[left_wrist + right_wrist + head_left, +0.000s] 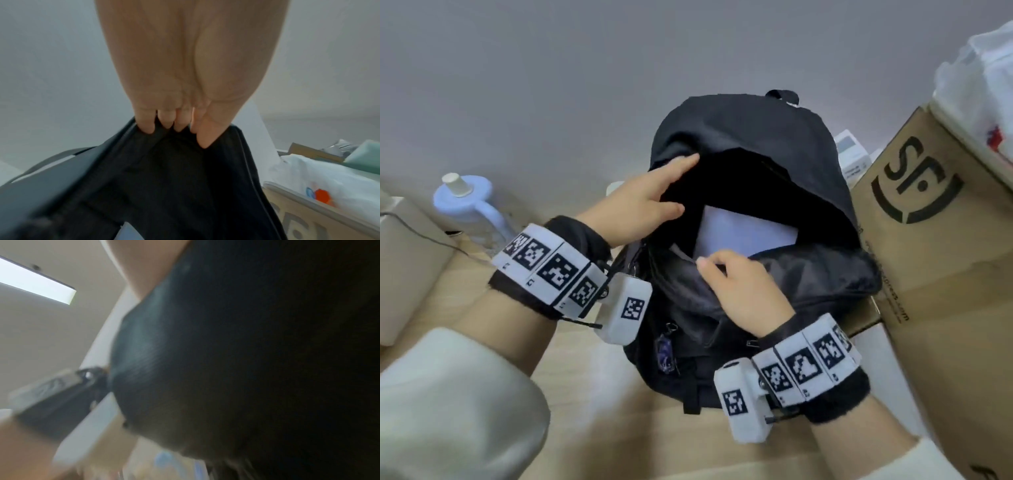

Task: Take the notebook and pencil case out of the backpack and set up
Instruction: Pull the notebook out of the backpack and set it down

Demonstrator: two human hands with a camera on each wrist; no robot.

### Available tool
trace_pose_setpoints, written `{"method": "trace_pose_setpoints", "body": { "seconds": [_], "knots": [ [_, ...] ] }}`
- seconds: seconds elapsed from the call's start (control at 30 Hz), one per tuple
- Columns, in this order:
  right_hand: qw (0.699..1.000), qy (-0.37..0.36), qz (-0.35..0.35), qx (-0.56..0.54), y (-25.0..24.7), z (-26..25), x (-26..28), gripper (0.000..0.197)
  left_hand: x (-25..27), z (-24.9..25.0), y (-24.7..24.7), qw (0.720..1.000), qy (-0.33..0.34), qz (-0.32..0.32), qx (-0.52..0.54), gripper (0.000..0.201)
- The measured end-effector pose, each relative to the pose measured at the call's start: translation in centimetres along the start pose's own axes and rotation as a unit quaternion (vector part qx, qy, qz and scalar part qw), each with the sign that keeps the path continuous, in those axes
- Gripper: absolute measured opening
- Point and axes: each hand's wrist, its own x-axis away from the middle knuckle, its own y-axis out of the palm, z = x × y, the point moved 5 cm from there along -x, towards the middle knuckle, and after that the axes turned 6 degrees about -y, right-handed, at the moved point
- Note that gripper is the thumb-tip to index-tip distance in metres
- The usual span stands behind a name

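from the head camera i see the black backpack standing on the wooden table, mouth open toward me, with the white notebook upright inside, long edge running left to right; my left hand holds the far-left rim back and my right hand curls its fingers over the near rim, beside a cardboard box. on the left wrist view my fingers hook over the backpack's edge, clenched on fabric. the right wrist view is mostly dark blurred fabric, and i cannot tell the grip there.

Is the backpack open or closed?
Open. Both hands, left hand and right hand, pull the backpack mouth apart, and a white notebook shows inside.
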Motion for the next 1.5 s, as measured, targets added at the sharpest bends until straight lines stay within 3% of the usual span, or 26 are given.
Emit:
{"method": "trace_pose_setpoints", "body": {
  "seconds": [0.1, 0.27, 0.33, 0.4, 0.43, 0.5, 0.57, 0.67, 0.8, 0.93, 1.0, 1.1, 1.17, 1.2, 1.3, 1.37, 1.43, 1.5],
  "knots": [
    [0.986, 0.079, -0.132, 0.056, 4.5, 4.0, 1.9, 0.042, -2.0, -0.4, 0.1, 1.0, -0.023, 0.004, 0.004, 0.074],
    [0.966, 0.076, -0.215, 0.12, 5.6, 6.6, 2.0, 0.04, -3.8, 1.0, 2.4, 0.999, 0.031, -0.012, 0.027, 0.079],
    [0.951, 0.075, -0.279, 0.112, 4.8, 6.5, 1.7, 0.039, -3.6, 1.2, 3.9, 0.998, 0.059, -0.029, -0.013, 0.079],
    [0.952, 0.064, -0.284, 0.093, 2.9, 6.5, 0.5, 0.035, -3.1, 0.1, 6.7, 0.987, 0.04, -0.097, -0.123, 0.069],
    [0.965, 0.044, -0.247, 0.082, 1.6, 6.3, -0.7, 0.031, -2.4, -1.1, 8.2, 0.966, 0.011, -0.142, -0.216, 0.061],
    [0.989, 0.016, -0.123, 0.081, -1.5, 6.7, -3.5, 0.027, -1.0, -3.7, 10.6, 0.879, -0.044, -0.219, -0.42, 0.059],
    [0.992, 0.04, -0.034, 0.116, -3.6, 8.2, -6.0, 0.044, -0.2, -5.2, 11.9, 0.803, -0.051, -0.236, -0.545, 0.092],
    [0.97, 0.109, -0.019, 0.216, -4.1, 10.4, -8.6, 0.075, 0.2, -6.4, 13.2, 0.773, -0.055, -0.213, -0.596, 0.125],
    [0.959, 0.116, 0.003, 0.259, -3.7, 11.5, -9.9, 0.078, 0.1, -6.9, 13.6, 0.788, -0.05, -0.171, -0.589, 0.131],
    [0.959, 0.107, 0.023, 0.263, -4.6, 11.8, -10.2, 0.049, 0.2, -7.2, 13.6, 0.815, -0.007, -0.143, -0.561, 0.125],
    [0.966, 0.079, 0.07, 0.238, -5.1, 11.4, -9.7, 0.032, 0.2, -7.0, 13.3, 0.833, 0.02, -0.124, -0.538, 0.125],
    [0.966, 0.021, 0.182, 0.181, -6.5, 9.6, -7.2, 0.017, 0.6, -6.6, 12.0, 0.903, 0.072, -0.046, -0.422, 0.126],
    [0.953, -0.051, 0.231, 0.188, -7.7, 7.2, -4.9, 0.011, 1.1, -6.0, 10.5, 0.968, 0.115, 0.03, -0.223, 0.112],
    [0.941, -0.092, 0.25, 0.208, -8.3, 5.8, -3.7, 0.008, 1.2, -5.7, 9.8, 0.982, 0.13, 0.066, -0.12, 0.102],
    [0.913, -0.174, 0.312, 0.198, -10.7, 1.9, -0.1, 0.004, 1.9, -4.2, 8.0, 0.968, 0.161, 0.192, -0.006, 0.086],
    [0.906, -0.209, 0.333, 0.158, -12.2, -0.1, 1.8, 0.006, 2.2, -3.3, 6.9, 0.957, 0.132, 0.252, 0.06, 0.081],
    [0.898, -0.26, 0.332, 0.123, -13.1, -2.1, 3.0, 0.009, 2.4, -2.4, 5.9, 0.957, 0.105, 0.256, 0.087, 0.067],
    [0.882, -0.313, 0.336, 0.105, -13.1, -4.2, 3.9, 0.011, 2.6, -2.0, 5.2, 0.966, 0.094, 0.219, 0.101, 0.039]
  ]
}}
